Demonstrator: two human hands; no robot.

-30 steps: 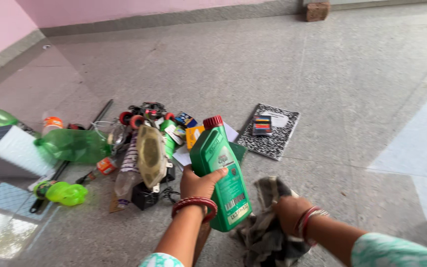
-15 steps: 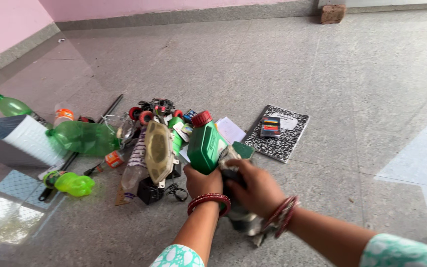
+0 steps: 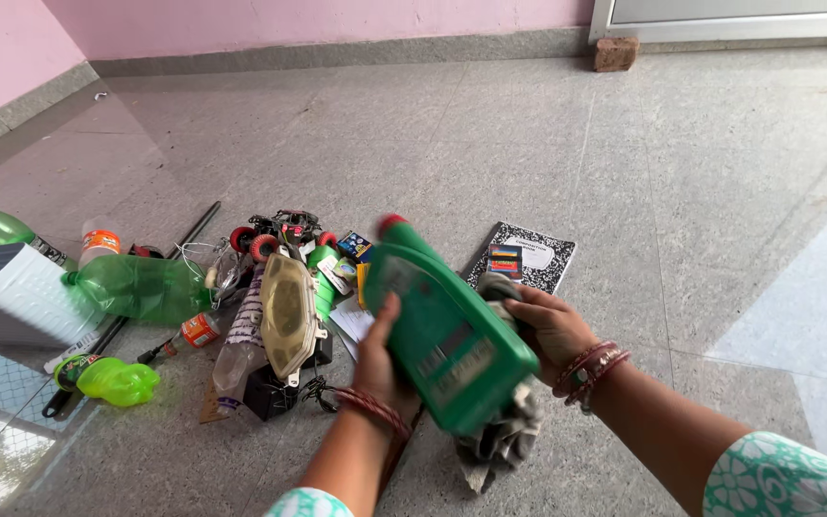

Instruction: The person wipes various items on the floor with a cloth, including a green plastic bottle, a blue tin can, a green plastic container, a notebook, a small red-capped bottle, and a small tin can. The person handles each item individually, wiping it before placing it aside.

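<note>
Green plastic jug (image 3: 447,330), red-capped and tilted, sits gripped in the left hand (image 3: 380,359), while the right hand (image 3: 552,325) clutches a grey rag (image 3: 502,436) against its far side. Beyond lie a cluttered heap of bottles (image 3: 141,285), a toy car (image 3: 279,228) and a speckled notebook (image 3: 533,257) on the floor (image 3: 528,134).

Notebook (image 3: 528,258) on floor (image 3: 701,191), right of clutter pile (image 3: 284,287); box (image 3: 11,297) far left.
</note>
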